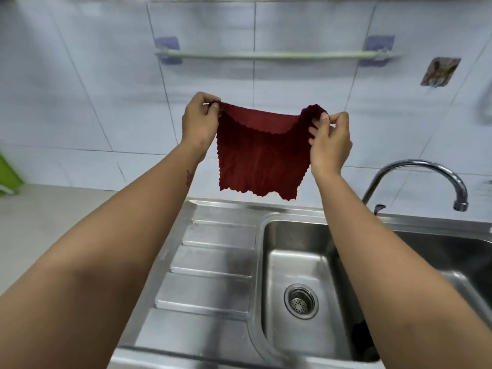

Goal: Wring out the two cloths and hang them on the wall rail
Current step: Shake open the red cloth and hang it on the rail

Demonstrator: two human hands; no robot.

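Note:
A dark red cloth (259,153) hangs spread out in the air above the back edge of the sink. My left hand (199,121) pinches its upper left corner. My right hand (328,139) pinches its upper right corner. The cloth's top edge sags between them. The wall rail (271,55), a pale bar on two purple mounts, runs across the tiles above the cloth and carries nothing. A dark shape (363,339) lies at the near corner of the sink basin, mostly hidden by my right forearm; I cannot tell whether it is the other cloth.
The steel sink basin (279,235) with a round drain (300,301) is below right. A ribbed steel drainboard (213,262) lies to its left. A chrome tap (426,171) arches over the basin at right. A green object (8,169) stands at far left.

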